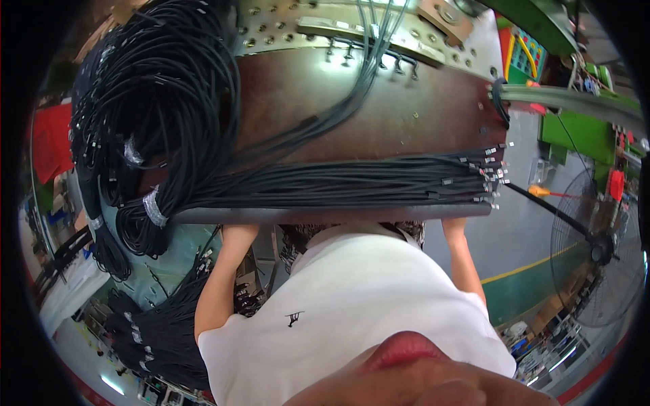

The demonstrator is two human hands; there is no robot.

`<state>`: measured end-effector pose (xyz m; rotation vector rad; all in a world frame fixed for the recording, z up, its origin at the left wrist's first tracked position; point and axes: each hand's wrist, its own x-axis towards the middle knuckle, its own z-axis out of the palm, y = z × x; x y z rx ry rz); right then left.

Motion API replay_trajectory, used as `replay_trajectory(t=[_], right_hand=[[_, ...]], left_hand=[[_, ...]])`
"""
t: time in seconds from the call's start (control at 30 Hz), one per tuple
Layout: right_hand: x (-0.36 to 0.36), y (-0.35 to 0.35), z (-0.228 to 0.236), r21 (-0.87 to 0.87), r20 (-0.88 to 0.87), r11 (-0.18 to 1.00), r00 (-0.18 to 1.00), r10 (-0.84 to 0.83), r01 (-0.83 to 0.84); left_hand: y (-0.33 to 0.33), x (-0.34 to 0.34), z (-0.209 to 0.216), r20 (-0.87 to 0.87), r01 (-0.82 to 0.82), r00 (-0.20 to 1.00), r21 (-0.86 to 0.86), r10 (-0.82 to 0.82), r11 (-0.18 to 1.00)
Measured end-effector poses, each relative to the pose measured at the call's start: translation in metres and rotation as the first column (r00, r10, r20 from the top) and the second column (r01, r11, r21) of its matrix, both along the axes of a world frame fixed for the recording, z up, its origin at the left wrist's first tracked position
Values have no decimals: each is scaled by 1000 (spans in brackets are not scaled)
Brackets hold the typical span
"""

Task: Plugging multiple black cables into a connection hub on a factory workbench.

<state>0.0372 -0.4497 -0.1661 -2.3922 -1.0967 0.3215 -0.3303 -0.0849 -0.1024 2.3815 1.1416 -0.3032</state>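
Both of my hands reach the near edge of a dark brown work board (433, 101). At the left of that edge is my left hand (240, 233), and towards its right end is my right hand (454, 224); the board's edge hides the fingers of both. Just beyond them, a flat bundle of long black cables (338, 181) lies along the edge, its small white and metal connectors (497, 172) gathered at the right end. To the left it runs towards a large pile of coiled black cables (162, 88), bound in places with clear wrap (154, 206).
Several dark cables (352, 101) run up to a clamp bar (369, 39) on a perforated metal plate (274, 30). More bundled cables (159, 335) hang at lower left. A wire-caged fan (599, 247) stands right, below a green machine part (575, 142). A button panel (527, 61) is far right.
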Motion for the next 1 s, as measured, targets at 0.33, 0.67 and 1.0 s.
replay_trajectory(t=[0.33,0.67,1.0], right_hand=[[-8,38,24,187,-81,970,986,-144,157],[95,33,129,434,-153,766,876,-457,475],[86,167,187,-17,200,1000,980,7,-4]], left_hand=[[11,-26,-33,-66,345,935,390,-348,854],[-12,99,152,379,527,849,-570,-367,631],[-21,248,111,191,469,675,636,-713,613]])
